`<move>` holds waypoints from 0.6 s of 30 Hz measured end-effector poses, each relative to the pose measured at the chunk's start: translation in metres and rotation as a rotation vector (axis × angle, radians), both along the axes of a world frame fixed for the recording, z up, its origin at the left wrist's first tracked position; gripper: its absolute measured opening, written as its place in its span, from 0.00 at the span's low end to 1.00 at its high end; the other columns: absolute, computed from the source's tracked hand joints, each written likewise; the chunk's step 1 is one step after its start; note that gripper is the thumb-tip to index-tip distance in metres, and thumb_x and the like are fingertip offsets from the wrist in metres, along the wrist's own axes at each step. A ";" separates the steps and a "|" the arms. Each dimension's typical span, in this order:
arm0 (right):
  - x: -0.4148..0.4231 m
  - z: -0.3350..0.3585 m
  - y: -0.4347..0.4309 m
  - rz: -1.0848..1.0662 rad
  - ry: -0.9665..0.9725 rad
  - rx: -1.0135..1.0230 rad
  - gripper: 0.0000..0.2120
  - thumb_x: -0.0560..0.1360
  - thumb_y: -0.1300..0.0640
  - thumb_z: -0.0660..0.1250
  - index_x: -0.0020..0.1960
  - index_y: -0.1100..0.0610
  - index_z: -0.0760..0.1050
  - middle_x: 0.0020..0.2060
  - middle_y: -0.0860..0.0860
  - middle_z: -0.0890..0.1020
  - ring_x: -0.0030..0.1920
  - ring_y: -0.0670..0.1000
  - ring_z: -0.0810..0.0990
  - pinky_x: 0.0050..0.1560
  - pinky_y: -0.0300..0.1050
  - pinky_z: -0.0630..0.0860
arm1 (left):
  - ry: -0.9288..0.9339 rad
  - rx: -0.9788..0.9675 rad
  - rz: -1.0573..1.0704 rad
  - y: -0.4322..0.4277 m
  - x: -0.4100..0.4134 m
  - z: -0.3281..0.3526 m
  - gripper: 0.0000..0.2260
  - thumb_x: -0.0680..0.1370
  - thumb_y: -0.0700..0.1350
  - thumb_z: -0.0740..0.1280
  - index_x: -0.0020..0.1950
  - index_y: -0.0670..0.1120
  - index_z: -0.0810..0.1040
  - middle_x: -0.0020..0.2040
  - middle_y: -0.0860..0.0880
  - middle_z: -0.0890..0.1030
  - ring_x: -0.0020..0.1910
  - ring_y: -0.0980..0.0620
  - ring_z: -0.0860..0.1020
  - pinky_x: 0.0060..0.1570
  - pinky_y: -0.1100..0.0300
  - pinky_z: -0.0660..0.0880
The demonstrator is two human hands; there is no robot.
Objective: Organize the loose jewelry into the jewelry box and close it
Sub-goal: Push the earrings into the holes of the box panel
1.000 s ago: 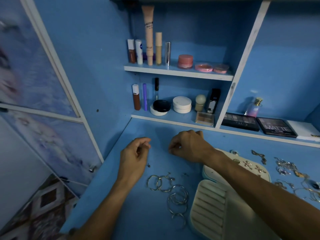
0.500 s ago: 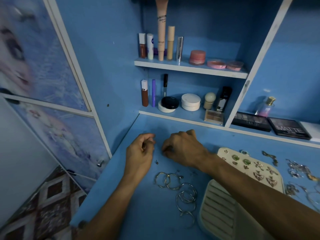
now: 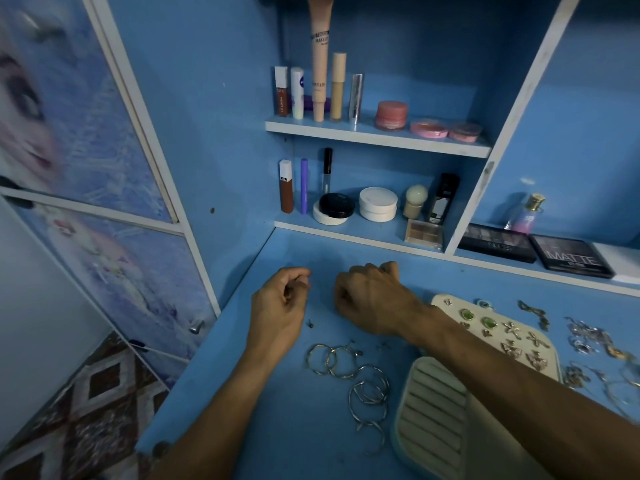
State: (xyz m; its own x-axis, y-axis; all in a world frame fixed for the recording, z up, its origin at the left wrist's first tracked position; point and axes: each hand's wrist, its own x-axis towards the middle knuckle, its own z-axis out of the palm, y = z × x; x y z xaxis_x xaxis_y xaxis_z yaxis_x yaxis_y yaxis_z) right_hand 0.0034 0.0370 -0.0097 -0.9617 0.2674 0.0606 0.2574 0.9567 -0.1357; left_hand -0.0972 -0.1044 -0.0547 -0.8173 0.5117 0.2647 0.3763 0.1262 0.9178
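Near tabletop (image 3: 294, 427) back left corner | left hand (image 3: 278, 306), right hand (image 3: 372, 297) curled, cannot tell if holding | risk: bumping tiny stud (image 3: 310, 323) off edge

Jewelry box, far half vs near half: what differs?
Far half is a flat panel; near half has ridged slots. Far half carries earrings; near half's visible slots hold nothing. Both cream, round-cornered, face up on the desk.

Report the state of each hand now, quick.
Left hand: fingers curled, thumb against forefinger; whether it pinches anything cannot be told.
Right hand: fingers curled under, palm down; contents hidden.
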 end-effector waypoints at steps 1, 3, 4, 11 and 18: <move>0.003 0.003 0.003 -0.018 0.023 -0.058 0.05 0.78 0.53 0.62 0.49 0.51 0.76 0.46 0.47 0.80 0.51 0.52 0.78 0.55 0.51 0.61 | 0.006 -0.004 0.000 0.000 0.001 0.001 0.09 0.82 0.39 0.64 0.55 0.52 0.81 0.47 0.57 0.83 0.43 0.61 0.80 0.44 0.73 0.72; 0.012 0.011 0.010 -0.060 0.044 -0.172 0.05 0.76 0.54 0.64 0.49 0.49 0.77 0.45 0.44 0.83 0.50 0.50 0.79 0.57 0.50 0.64 | 0.042 -0.028 -0.023 0.002 0.004 0.002 0.08 0.82 0.39 0.65 0.55 0.50 0.82 0.47 0.55 0.83 0.41 0.57 0.80 0.40 0.71 0.74; 0.016 0.015 0.013 -0.078 0.044 -0.224 0.05 0.76 0.54 0.65 0.49 0.48 0.78 0.44 0.43 0.83 0.50 0.49 0.80 0.58 0.50 0.66 | 0.081 -0.048 -0.044 0.002 0.005 0.002 0.08 0.82 0.40 0.66 0.56 0.49 0.82 0.47 0.55 0.83 0.41 0.57 0.79 0.40 0.69 0.75; 0.068 0.046 0.045 -0.192 0.211 -0.506 0.06 0.71 0.60 0.71 0.42 0.49 0.82 0.35 0.45 0.83 0.35 0.42 0.81 0.41 0.39 0.77 | 0.201 -0.186 -0.300 0.030 0.039 0.028 0.05 0.81 0.43 0.67 0.51 0.48 0.83 0.44 0.57 0.82 0.43 0.61 0.79 0.44 0.71 0.72; 0.124 0.057 0.070 -0.289 0.199 -0.442 0.09 0.73 0.61 0.71 0.43 0.47 0.83 0.36 0.40 0.84 0.38 0.44 0.84 0.38 0.32 0.77 | 0.220 -0.360 -0.505 0.077 0.077 0.039 0.10 0.82 0.48 0.65 0.58 0.47 0.83 0.52 0.51 0.85 0.49 0.55 0.81 0.53 0.57 0.77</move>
